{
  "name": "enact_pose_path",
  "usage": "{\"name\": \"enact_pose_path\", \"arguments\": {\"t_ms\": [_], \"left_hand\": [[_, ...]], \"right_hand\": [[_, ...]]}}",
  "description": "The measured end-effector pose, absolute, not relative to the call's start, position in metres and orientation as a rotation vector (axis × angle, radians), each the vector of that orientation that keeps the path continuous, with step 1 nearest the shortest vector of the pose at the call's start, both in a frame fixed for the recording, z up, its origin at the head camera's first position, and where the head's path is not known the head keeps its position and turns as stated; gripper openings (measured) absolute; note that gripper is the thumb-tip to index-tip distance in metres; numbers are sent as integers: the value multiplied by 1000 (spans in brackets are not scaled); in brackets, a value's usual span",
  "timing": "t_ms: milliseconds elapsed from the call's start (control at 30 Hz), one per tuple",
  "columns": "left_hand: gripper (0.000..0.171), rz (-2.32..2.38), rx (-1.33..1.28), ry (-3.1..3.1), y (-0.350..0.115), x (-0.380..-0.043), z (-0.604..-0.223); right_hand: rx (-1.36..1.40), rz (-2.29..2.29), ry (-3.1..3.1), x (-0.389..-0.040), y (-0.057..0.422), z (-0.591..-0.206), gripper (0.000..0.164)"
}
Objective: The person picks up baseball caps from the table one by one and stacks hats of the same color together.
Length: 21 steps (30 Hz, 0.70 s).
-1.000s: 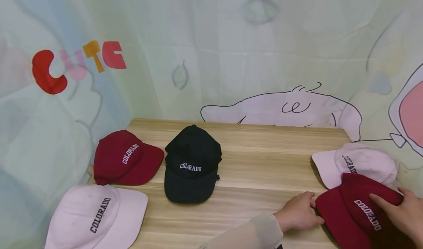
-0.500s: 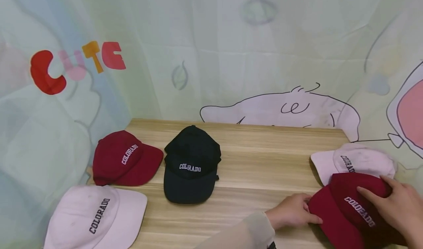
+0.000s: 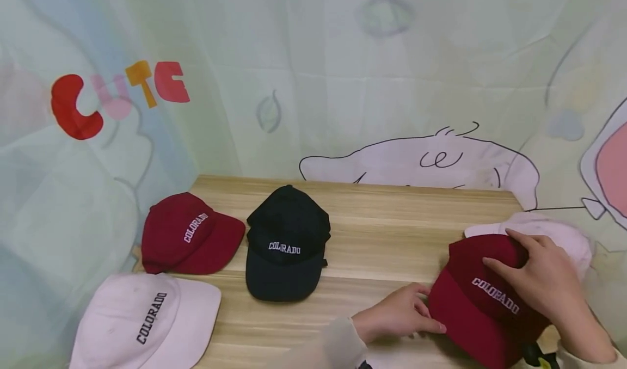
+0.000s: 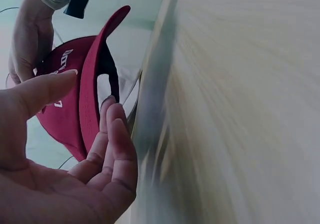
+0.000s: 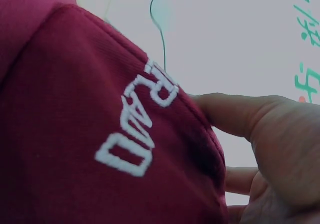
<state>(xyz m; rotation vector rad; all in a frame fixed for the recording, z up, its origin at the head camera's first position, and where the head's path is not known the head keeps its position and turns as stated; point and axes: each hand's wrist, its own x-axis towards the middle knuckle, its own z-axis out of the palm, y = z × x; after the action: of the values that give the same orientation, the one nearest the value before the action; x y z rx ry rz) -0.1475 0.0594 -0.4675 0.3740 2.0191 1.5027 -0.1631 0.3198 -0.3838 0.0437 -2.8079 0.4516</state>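
A dark red baseball cap (image 3: 467,323) with white COLORADO lettering is held in both hands at the right of the table, tilted with its brim toward the left. My left hand (image 3: 397,312) pinches the brim's edge; in the left wrist view the thumb lies over the brim and the fingers reach under it. My right hand (image 3: 543,274) grips the crown from above, thumb at the front near the lettering. The right wrist view shows the crown's fabric (image 5: 75,139) close up, with those fingers at its edge. A white cap (image 3: 553,233) behind is partly covered by the red one.
On the left of the wooden table (image 3: 382,233) lie another red cap (image 3: 181,233), a black cap (image 3: 286,249) and a white cap (image 3: 132,320). A printed curtain (image 3: 333,86) encloses the table at the back and sides.
Both hands have moved left with the red cap, and it has shifted left away from the right edge of the head view. More of the white cap's brim behind it is covered.
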Motion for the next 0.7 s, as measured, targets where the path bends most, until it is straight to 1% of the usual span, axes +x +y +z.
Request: {"name": "enact_pose_path", "arguments": {"t_ms": [167,400,533,700], "left_hand": [[65,1529,343,1998,33,-145,-468],[64,1573,288,1960,1,-147,-472],[63,1625,247,1954,-16,-146,-475],[67,1658,197,1943,-38,-142,-475]], "right_hand": [[206,523,-2760,-178,294,-383,78],[391,579,-2731,-202,257,-383,73],[469,619,-2757,-216,236,-384,70],[534,657,-2812,-230,212,-387,68]]}}
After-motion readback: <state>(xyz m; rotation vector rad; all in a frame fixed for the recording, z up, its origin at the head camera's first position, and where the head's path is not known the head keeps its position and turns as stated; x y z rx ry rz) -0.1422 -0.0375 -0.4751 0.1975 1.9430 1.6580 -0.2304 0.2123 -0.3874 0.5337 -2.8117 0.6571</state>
